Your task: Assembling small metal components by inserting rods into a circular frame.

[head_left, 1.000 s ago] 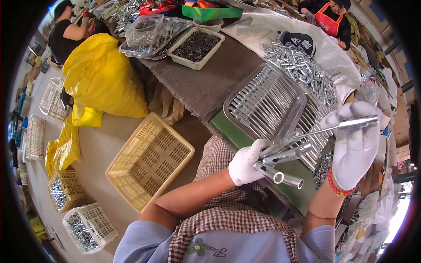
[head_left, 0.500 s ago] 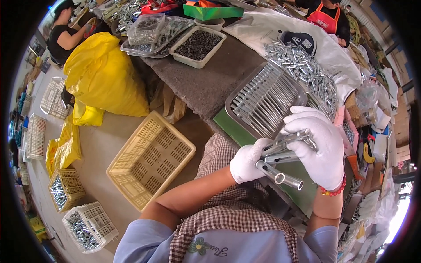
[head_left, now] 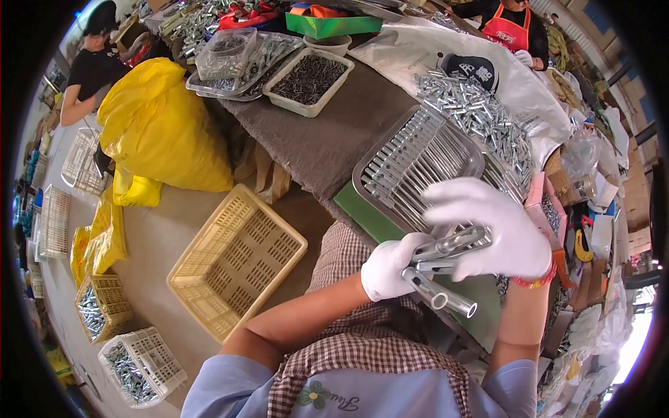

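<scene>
White gloves cover both of my hands. My left hand (head_left: 391, 268) is closed around a small bunch of shiny metal tubes (head_left: 440, 299), their hollow ends pointing toward the lower right. Just over the tubes' other ends is my right hand (head_left: 498, 226), fingers stretched out and slightly blurred; whether its palm touches them is hidden. Beyond my hands, a metal tray (head_left: 358, 182) holds rows of similar slim tubes side by side. It rests on a green surface (head_left: 359, 214). A heap of loose metal tubes (head_left: 481, 115) lies behind the tray, on a white sheet.
An empty beige plastic crate (head_left: 182, 272) is on the left, below a full yellow sack (head_left: 164, 132). A white tub (head_left: 306, 108) of dark screws stands on the grey-covered table. A pink box (head_left: 546, 202) is at right. Two people (head_left: 94, 76) work farther back.
My right hand has loosened from the tubes, its fingers now straightened and spread above them. The left hand keeps its hold and has shifted slightly. The person at far left has turned.
</scene>
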### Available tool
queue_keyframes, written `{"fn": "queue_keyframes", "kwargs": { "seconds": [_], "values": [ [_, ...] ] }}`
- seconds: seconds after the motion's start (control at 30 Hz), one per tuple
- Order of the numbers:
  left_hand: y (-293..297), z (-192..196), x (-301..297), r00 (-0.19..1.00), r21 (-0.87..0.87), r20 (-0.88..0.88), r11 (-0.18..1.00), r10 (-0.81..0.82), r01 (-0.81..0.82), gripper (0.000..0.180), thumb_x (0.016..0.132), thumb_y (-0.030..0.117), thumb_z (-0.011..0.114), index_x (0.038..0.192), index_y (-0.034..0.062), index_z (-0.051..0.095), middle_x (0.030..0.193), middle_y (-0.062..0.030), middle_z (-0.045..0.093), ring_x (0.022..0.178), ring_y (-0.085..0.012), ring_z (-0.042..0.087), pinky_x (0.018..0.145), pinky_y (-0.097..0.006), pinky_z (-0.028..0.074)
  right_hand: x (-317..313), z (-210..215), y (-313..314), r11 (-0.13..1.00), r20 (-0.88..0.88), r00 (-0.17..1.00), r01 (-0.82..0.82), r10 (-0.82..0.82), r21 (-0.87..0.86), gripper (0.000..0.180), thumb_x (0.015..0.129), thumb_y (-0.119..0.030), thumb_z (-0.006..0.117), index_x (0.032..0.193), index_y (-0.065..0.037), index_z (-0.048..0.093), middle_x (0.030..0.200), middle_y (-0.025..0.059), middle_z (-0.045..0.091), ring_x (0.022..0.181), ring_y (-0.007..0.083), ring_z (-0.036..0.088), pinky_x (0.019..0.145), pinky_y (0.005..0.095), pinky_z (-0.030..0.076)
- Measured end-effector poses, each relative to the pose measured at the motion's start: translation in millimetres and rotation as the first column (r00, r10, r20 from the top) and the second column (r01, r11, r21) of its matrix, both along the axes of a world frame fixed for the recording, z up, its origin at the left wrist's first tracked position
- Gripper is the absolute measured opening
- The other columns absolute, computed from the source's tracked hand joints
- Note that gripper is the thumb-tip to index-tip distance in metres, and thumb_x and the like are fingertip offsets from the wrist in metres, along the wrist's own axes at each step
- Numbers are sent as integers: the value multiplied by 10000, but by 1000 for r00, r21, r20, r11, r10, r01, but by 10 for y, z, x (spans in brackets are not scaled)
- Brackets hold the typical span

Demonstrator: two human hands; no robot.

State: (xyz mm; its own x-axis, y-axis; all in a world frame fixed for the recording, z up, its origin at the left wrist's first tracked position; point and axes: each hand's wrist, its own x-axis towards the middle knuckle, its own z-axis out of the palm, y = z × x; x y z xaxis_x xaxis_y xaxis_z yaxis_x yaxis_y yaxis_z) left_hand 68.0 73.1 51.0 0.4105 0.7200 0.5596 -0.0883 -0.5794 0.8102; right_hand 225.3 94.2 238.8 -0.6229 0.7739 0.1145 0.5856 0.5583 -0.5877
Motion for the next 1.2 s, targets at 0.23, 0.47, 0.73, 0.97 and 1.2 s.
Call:
{"fn": "queue_keyframes", "kwargs": {
  "seconds": [0.23, 0.47, 0.73, 0.97, 1.2],
  "values": [
    [-6, -131, -36, 995, -222, 37, 971, -87, 93, 599, 687, 119, 769, 1192, 54, 454, 805, -94, 634, 683, -272, 656, 630, -345, 522, 430, -790, 1173, 751, 80, 785, 550, -614, 366, 304, 881, -283, 599, 1119, -99, 640, 950, 155, 681, 874, 296, 657, 791, 379, 503],
    [-19, -243, 1, 994, -305, 46, 946, -101, 110, 616, 700, 162, 772, 1208, 56, 441, 863, -143, 648, 753, -356, 659, 658, -390, 522, 459, -1072, 1549, 734, 364, 682, 384, -635, 560, 315, 845, -258, 597, 1122, -119, 648, 918, 159, 683, 850, 340, 649, 750, 450, 504],
    [-36, -170, 32, 992, -382, 123, 920, -43, 87, 523, 735, 97, 780, 1168, 63, 490, 1007, -52, 586, 886, -140, 604, 783, -272, 514, 418, -422, 747, 699, -553, 570, 714, -607, -31, 378, 909, -158, 554, 1250, 5, 558, 895, 79, 656, 699, 136, 613, 651, 240, 507],
    [-24, -48, 24, 995, -454, 95, 889, -10, 53, 541, 721, 83, 787, 1153, 62, 462, 1015, -46, 582, 895, -137, 594, 818, -292, 501, 142, 98, -634, 878, -868, 435, 479, -239, -2, 653, 832, 13, 561, 1430, 54, 301, 802, 84, 609, 539, 151, 563, 581, 280, 514],
    [2, -53, 20, 991, -421, 120, 907, 51, 5, 540, 707, 41, 785, 1123, 72, 442, 976, -18, 556, 850, -101, 554, 750, -275, 488, -122, -344, -805, 719, -482, 813, 545, -326, 432, 333, 709, -20, 641, 1031, 61, 607, 731, 105, 660, 606, 185, 629, 549, 286, 478]
  ]
}}
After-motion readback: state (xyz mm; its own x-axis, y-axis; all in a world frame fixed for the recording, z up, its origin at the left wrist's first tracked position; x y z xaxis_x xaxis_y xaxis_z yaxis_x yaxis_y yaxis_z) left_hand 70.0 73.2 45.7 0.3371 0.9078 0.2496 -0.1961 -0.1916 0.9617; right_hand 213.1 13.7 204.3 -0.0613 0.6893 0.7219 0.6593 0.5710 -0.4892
